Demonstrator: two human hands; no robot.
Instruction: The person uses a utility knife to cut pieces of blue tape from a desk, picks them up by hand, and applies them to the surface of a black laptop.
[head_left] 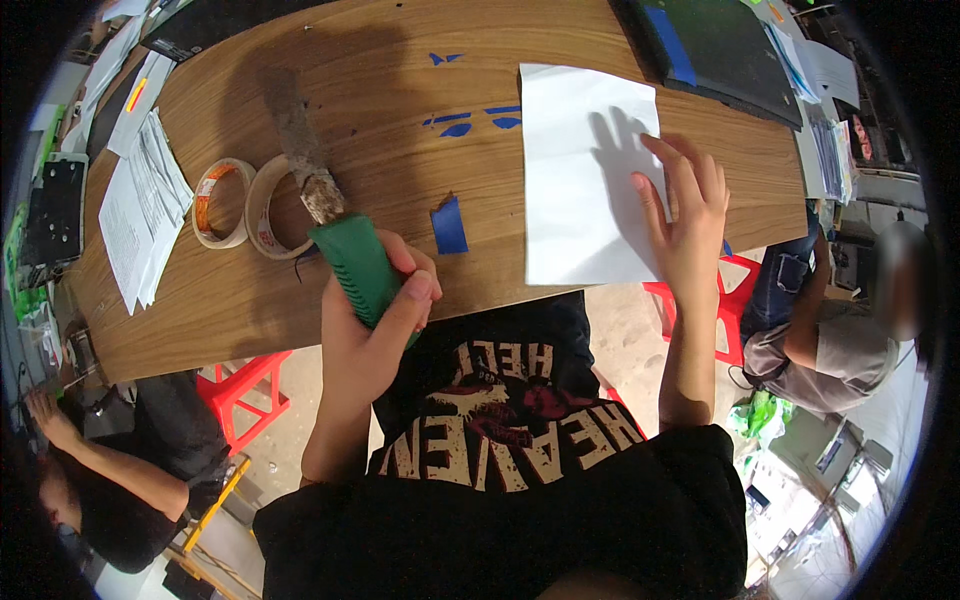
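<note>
Gripping the scraper, the left hand partly hides its handle.

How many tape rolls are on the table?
2: one beige, round tape roll beside the white paper stack, another roll partly behind the green-handled metal scraper.

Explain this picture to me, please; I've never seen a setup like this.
There is no robot here: these are a person's own bare hands. The single picture comes from a wide fisheye camera worn on the head, looking down, so straight edges bend near the rim. The left hand grips a green-handled scraper, its stained blade pointing away from the body. The right hand is open over the right edge of a white sheet; whether it touches is unclear. The wooden table also bears two rolls of tape, papers and blue scraps.
</note>
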